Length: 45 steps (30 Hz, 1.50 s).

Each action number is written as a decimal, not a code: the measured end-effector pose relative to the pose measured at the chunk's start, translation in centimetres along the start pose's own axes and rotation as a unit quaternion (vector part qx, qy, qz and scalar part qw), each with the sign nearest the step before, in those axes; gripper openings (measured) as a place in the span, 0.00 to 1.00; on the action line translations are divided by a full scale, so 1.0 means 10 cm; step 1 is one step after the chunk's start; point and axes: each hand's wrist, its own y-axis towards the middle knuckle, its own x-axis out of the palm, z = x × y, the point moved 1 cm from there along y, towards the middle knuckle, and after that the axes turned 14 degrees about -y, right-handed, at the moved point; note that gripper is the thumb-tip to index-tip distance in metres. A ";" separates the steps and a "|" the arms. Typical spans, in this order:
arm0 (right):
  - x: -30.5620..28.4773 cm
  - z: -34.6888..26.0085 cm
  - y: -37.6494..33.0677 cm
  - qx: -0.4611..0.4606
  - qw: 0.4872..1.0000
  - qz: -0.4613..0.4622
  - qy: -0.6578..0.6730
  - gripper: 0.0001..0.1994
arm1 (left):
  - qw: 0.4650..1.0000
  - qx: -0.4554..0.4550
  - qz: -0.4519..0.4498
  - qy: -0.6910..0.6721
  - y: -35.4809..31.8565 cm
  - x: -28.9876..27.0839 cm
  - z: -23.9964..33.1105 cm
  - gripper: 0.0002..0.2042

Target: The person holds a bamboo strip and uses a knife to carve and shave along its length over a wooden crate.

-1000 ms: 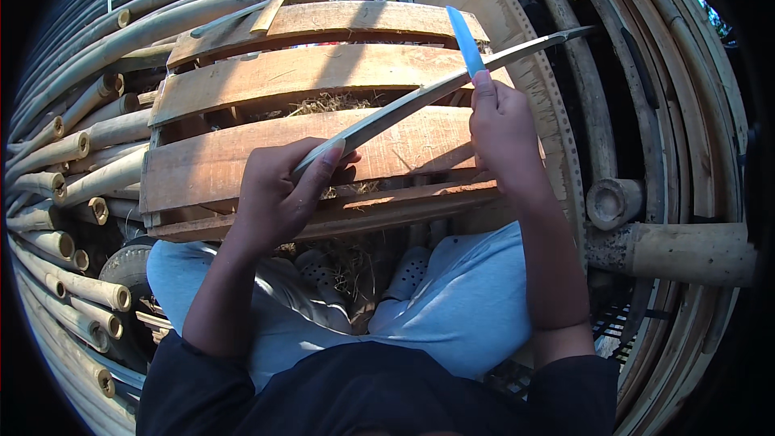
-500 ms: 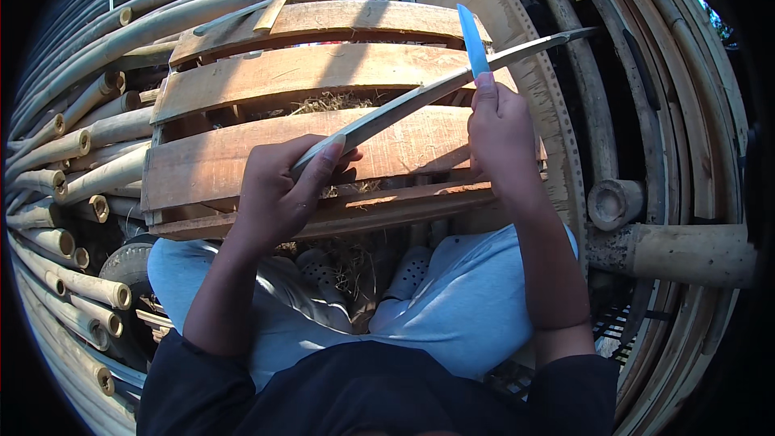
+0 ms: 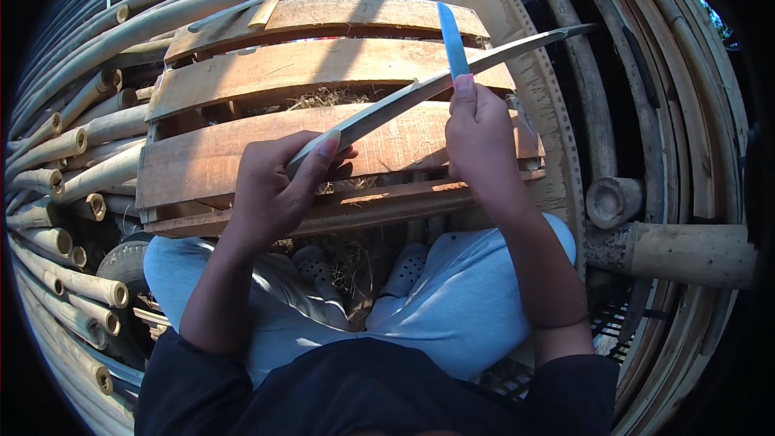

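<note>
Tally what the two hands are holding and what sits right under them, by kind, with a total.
Bamboo strip, held by left hand: 1
Blue-bladed knife, held by right hand: 1
Wooden pallet: 1
Grey clogs on the feet: 2
Total: 5

1. Bamboo strip [image 3: 452,77]: long, thin, pale, slanting from lower left up to a pointed tip at upper right, gripped at its lower end and again midway.
2. Knife [image 3: 452,39]: blue blade, upright, crossing the strip near its middle.
</note>
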 end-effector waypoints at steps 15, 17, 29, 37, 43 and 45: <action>0.17 0.22 -0.07 -0.058 0.997 0.007 -0.050 0.22 | 0.997 -0.063 -0.031 0.029 0.06 0.04 0.03 0.16; 0.18 0.18 -0.04 -0.182 0.982 -0.009 -0.041 0.24 | 0.998 -0.052 -0.029 0.016 0.04 -0.03 0.00 0.16; 0.17 0.17 -0.10 -0.118 0.990 0.021 -0.071 0.23 | 0.996 -0.053 -0.041 0.051 0.06 0.02 0.03 0.15; 0.25 0.17 -0.16 -0.174 0.982 -0.012 -0.069 0.23 | 0.998 -0.042 -0.028 0.039 0.04 -0.05 0.00 0.15; 0.25 0.11 -0.14 -0.108 0.992 0.025 -0.052 0.24 | 0.998 -0.033 -0.016 0.045 0.00 -0.01 -0.01 0.15; 0.20 0.11 -0.09 -0.154 0.987 -0.037 -0.039 0.22 | 0.999 -0.019 -0.022 0.033 0.06 -0.02 -0.04 0.15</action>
